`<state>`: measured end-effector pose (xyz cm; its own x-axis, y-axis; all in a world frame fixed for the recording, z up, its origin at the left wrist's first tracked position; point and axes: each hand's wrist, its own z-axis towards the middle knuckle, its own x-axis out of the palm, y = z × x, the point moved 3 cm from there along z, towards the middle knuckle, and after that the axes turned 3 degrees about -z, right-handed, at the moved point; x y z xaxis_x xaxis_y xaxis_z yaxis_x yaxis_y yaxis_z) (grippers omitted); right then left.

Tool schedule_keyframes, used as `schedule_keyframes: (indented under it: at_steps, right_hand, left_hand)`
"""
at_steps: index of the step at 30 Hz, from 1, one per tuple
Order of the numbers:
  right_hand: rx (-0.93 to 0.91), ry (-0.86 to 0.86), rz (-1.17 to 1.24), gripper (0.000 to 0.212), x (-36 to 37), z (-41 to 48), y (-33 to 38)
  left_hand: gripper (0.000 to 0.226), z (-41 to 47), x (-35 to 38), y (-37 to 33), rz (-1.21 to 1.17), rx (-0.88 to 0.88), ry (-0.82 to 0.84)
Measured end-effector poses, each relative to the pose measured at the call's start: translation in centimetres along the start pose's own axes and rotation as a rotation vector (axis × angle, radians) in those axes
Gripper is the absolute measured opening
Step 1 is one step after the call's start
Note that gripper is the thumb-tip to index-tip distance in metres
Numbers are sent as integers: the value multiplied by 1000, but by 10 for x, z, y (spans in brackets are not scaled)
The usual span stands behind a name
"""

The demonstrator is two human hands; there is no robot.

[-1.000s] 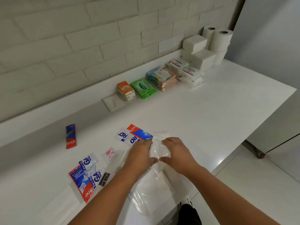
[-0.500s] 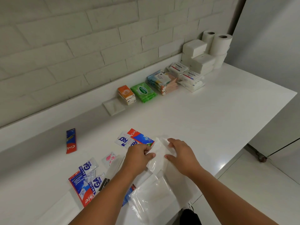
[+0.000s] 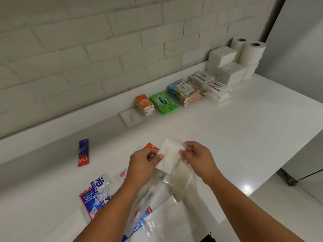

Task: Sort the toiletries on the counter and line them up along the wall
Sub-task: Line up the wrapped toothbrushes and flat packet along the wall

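Observation:
Both my hands hold a small white packet [image 3: 169,157] above the counter, near the front edge. My left hand [image 3: 145,162] pinches its left edge and my right hand [image 3: 195,156] pinches its right edge. Clear plastic bags [image 3: 167,212] lie under my forearms. Toothpaste sachets [image 3: 90,202] and small shampoo sachets [image 3: 101,182] lie scattered at the front left. A single red and blue sachet [image 3: 83,152] lies nearer the wall. Along the wall stand an orange tissue pack [image 3: 145,104], a green wipes pack [image 3: 163,102], stacked wipes [image 3: 185,92], soap packs [image 3: 209,84], white napkin blocks [image 3: 222,65] and toilet rolls [image 3: 251,53].
A flat white packet [image 3: 131,117] lies by the wall, left of the orange pack. The white counter [image 3: 236,128] ends at the right, with floor [image 3: 279,206] below. A brick wall [image 3: 104,49] runs along the back.
My hands have lifted the white packet out of the pile of plastic bags and raised it off the counter. The camera view has tilted slightly.

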<state>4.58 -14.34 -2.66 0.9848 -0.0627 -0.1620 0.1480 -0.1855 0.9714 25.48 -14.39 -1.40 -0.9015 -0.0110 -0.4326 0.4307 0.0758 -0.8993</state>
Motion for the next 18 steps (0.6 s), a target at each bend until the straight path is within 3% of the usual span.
schedule_keyframes:
  at_steps: [3, 5, 7, 12, 18]
  right_hand:
    - [13, 129, 53, 19, 22, 9, 11]
    - [-5, 159, 9, 3, 36, 16, 17]
    - [-31, 142, -53, 15, 49, 23, 22]
    - [-76, 131, -123, 9, 70, 50, 42]
    - [-110, 155, -142, 11, 97, 87, 55]
  left_hand:
    - [5, 9, -11, -10, -191, -8, -70]
    - [4, 15, -17, -12, -288, -22, -116]
    - [2, 19, -24, -10, -335, -32, -145]
    - [13, 31, -46, 10, -213, -26, -234]
    - [4, 64, -63, 18, -229, -82, -303]
